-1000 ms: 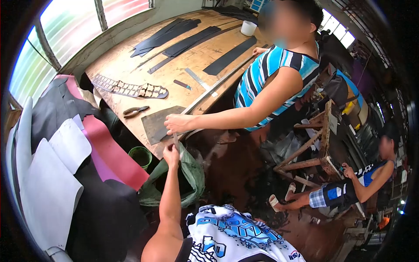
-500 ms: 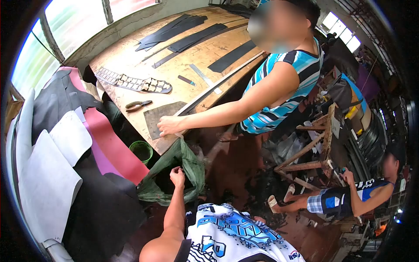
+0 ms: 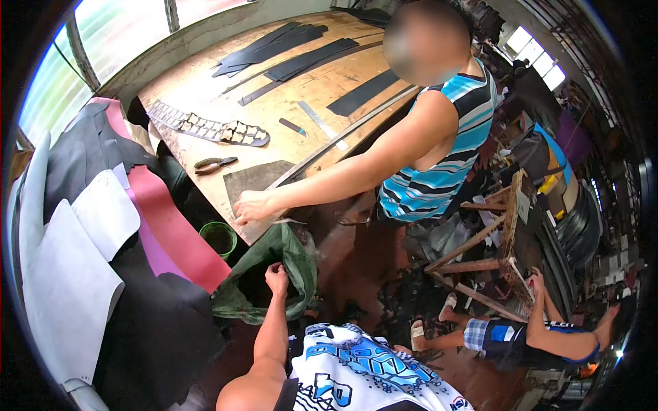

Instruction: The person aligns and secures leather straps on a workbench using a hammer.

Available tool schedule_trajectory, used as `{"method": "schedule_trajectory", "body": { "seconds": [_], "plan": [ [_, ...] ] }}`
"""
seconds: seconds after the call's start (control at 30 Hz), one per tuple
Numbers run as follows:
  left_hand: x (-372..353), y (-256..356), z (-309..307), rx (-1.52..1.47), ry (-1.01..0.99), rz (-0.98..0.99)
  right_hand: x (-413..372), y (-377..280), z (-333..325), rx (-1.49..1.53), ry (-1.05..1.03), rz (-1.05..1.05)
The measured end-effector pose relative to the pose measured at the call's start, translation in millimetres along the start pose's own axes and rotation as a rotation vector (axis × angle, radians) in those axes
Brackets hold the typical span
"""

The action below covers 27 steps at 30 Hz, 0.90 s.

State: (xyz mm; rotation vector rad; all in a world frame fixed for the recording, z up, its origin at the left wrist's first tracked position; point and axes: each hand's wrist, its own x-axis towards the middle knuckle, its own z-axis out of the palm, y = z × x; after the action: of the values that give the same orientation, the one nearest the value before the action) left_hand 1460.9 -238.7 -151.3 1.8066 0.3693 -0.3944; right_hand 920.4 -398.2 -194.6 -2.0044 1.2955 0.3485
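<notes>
My left hand (image 3: 277, 279) hangs over the mouth of a green woven sack (image 3: 303, 267), its fingers curled together. Whatever they may pinch is too small or hidden to make out. The sack stands open on the floor against the table corner, with a dark inside. My right hand does not clearly show; only a sliver of skin appears past the edge of my jersey. A green bucket (image 3: 219, 240) stands just left of the sack. Above it, a co-worker's hand (image 3: 252, 207) rests at the table corner, on or beside a dark flat sheet (image 3: 255, 179).
The wooden table (image 3: 199, 92) bears pliers (image 3: 216, 165), a cutter (image 3: 293, 127), a steel ruler (image 3: 315, 118), a perforated strip (image 3: 205, 127) and black strips (image 3: 312, 58). Sheets of material (image 3: 68, 267) lie at left. A co-worker (image 3: 439, 144) stands across; another sits near a wooden frame (image 3: 510, 212).
The co-worker's hand at the table corner has shifted slightly left and toward the edge. At right, the seated person has leaned lower. My left hand stays over the sack with its fingers curled.
</notes>
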Motion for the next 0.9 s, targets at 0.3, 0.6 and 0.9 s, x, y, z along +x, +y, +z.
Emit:
{"method": "schedule_trajectory", "body": {
  "seconds": [0.3, 0.6, 0.9],
  "plan": [
    [1, -3, -1, -0.053, 0.016, -0.063, -3, -58, -27, 0.199, -0.041, 0.206],
    [-8, 1, -4, 0.007, -0.003, -0.062, -10, -87, -39, 0.199, -0.055, 0.22],
    [1, -3, -3, -0.092, 0.003, -0.09, 16, -16, -4, 0.456, -0.022, 0.367]
  ]
}}
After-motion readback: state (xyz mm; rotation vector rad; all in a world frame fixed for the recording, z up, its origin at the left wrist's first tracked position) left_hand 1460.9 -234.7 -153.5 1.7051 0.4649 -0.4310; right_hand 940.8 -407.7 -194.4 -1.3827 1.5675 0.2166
